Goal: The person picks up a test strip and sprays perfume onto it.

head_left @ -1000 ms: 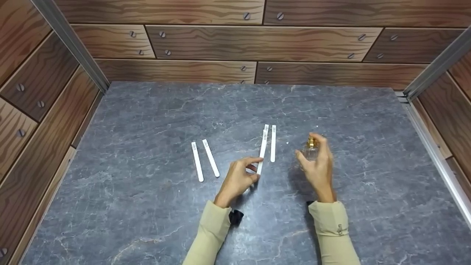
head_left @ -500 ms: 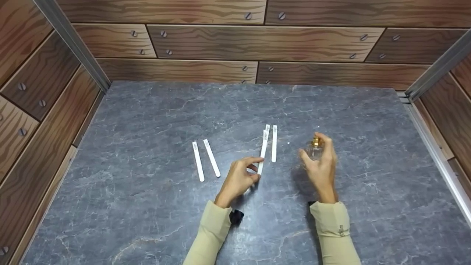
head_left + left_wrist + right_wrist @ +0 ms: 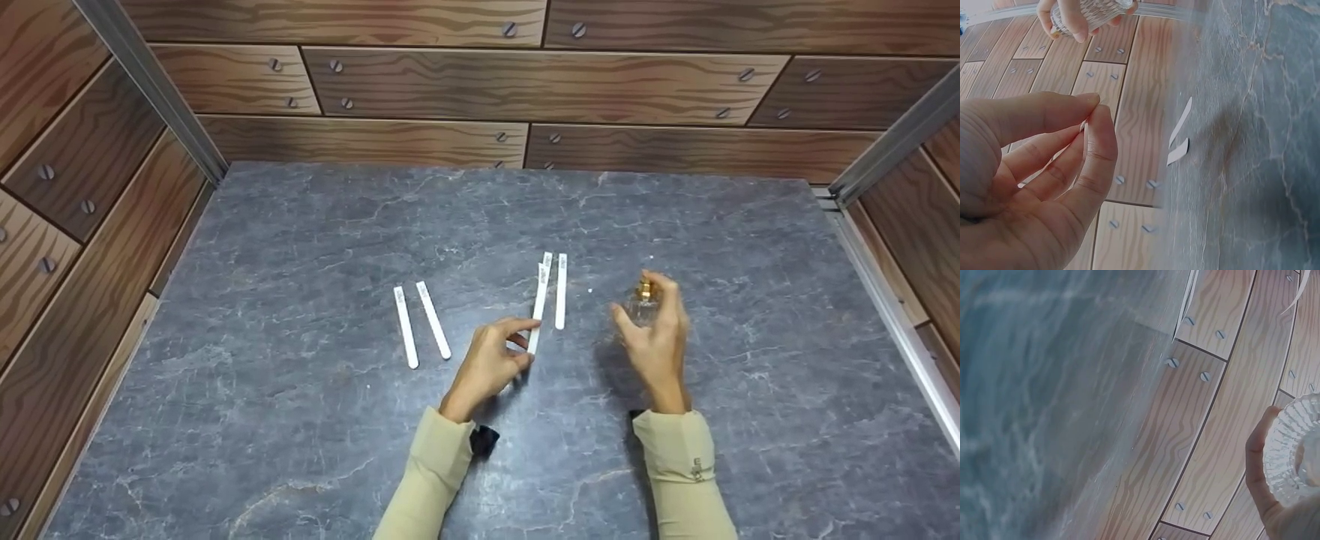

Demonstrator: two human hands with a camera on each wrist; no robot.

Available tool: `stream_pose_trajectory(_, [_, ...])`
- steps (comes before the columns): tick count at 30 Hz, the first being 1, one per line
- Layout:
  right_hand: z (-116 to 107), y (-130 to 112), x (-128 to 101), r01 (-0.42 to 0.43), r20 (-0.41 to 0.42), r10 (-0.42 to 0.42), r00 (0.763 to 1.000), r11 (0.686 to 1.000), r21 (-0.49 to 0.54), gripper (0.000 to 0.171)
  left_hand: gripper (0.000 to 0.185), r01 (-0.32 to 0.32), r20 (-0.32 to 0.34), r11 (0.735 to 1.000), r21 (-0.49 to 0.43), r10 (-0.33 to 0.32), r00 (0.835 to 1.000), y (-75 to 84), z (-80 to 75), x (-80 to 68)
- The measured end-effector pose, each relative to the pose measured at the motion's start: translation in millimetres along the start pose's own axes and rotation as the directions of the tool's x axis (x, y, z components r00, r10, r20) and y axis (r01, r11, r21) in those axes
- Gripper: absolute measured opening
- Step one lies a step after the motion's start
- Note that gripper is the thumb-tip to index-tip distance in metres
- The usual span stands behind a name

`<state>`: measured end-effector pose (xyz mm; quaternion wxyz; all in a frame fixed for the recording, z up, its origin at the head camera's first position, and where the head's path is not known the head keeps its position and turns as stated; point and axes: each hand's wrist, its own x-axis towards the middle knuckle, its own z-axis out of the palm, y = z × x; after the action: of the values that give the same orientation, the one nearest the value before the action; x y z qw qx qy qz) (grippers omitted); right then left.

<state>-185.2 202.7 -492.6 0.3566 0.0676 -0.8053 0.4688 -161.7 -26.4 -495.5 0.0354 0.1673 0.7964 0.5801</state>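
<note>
Since a second ago we log almost no movement: both hands hold their places, the bottle a touch further right.

Grey marbled table top (image 3: 300, 420): we find it walled by wood-grain panels (image 3: 540, 86) studded with screws.

Our right hand (image 3: 654, 346): raised above the table, fingers curled round a ribbed clear glass perfume bottle (image 3: 642, 306) with a gold collar, forefinger arched over the top.

Our left hand (image 3: 489, 365): thumb and forefinger pinch the near end of one white paper strip (image 3: 537, 309), which is angled away from us, its far end close to the bottle.

Further white strips flat on the table: one (image 3: 560, 290) just right of the pinched strip; a pair (image 3: 420, 324) well to the left, side by side.
</note>
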Motion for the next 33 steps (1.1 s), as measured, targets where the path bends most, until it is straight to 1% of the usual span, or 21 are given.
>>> stream_pose_trajectory(4, [-0.3,-0.1,0.0,0.003,0.006,-0.003,1.0,1.0,-0.004,0.054,0.046,-0.003,-0.001,1.0,-0.005,0.003,1.0,-0.2,0.3,-0.2])
stream_pose_trajectory(7, [-0.7,-0.3,0.6,0.0,0.004,0.0,1.0,1.0,-0.004,0.053,0.047,0.008,0.002,1.0,-0.01,-0.008,1.0,0.2,0.3,-0.7])
stream_pose_trajectory(17, [-0.3,0.5,0.8,-0.013,-0.009,0.013,1.0,1.0,0.023,0.056,0.048,0.01,0.009,0.999,-0.037,-0.01,1.0,-0.6,4.6,0.1])
stream_pose_trajectory(22, [-0.7,0.7,-0.9,-0.029,-0.012,0.03,0.999,0.999,0.039,0.056,0.047,0.035,-0.032,0.998,-0.058,-0.037,0.999,-2.5,-0.5,-0.4])
stream_pose_trajectory(25, [-1.9,0.4,-2.3,-0.04,-0.008,0.041,0.999,0.998,0.045,0.056,0.048,0.058,-0.042,0.996,-0.071,-0.061,0.997,-3.3,-4.0,-0.3])
stream_pose_trajectory(28, [-3.0,0.3,-2.6,-0.046,-0.009,0.046,0.999,0.998,0.049,0.056,0.052,0.07,-0.035,0.995,-0.064,-0.073,0.997,-4.0,-5.7,2.8])
stream_pose_trajectory(33, [-4.8,0.1,0.7,-0.044,-0.024,0.045,0.999,0.998,0.048,0.057,0.056,0.084,-0.032,0.995,-0.047,-0.085,0.996,-2.5,-6.4,13.0])
